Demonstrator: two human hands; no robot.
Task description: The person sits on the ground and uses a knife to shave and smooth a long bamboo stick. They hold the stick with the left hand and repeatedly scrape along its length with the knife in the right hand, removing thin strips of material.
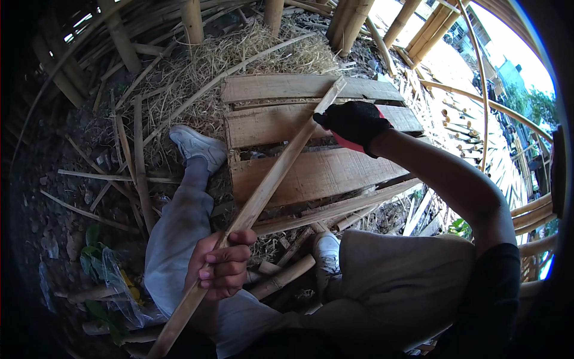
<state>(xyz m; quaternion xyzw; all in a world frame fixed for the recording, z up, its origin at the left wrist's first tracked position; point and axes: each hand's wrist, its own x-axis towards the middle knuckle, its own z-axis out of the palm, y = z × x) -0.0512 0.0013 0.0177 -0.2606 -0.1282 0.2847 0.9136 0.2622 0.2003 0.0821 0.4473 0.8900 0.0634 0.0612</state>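
Note:
A long, pale bamboo strip (281, 170) slants from the lower left up over a low platform of rough wooden planks (317, 170). My bare left hand (222, 263) is wrapped round its lower part, between my legs. Wearing a black and red glove, my right hand (356, 124) is closed beside the strip's upper part, its fingertips against the strip's edge. Whatever that fist holds, if anything, is hidden by the glove. The strip's far end rests over the farthest plank.
Dry shavings (239, 54) are heaped beyond the planks. Bamboo posts (192, 23) stand at the back. Loose strips (140, 161) litter the ground at left, near a clear plastic bag (119, 287). Cut bamboo pieces (284, 278) lie between my feet. Stacked poles (460, 128) are at right.

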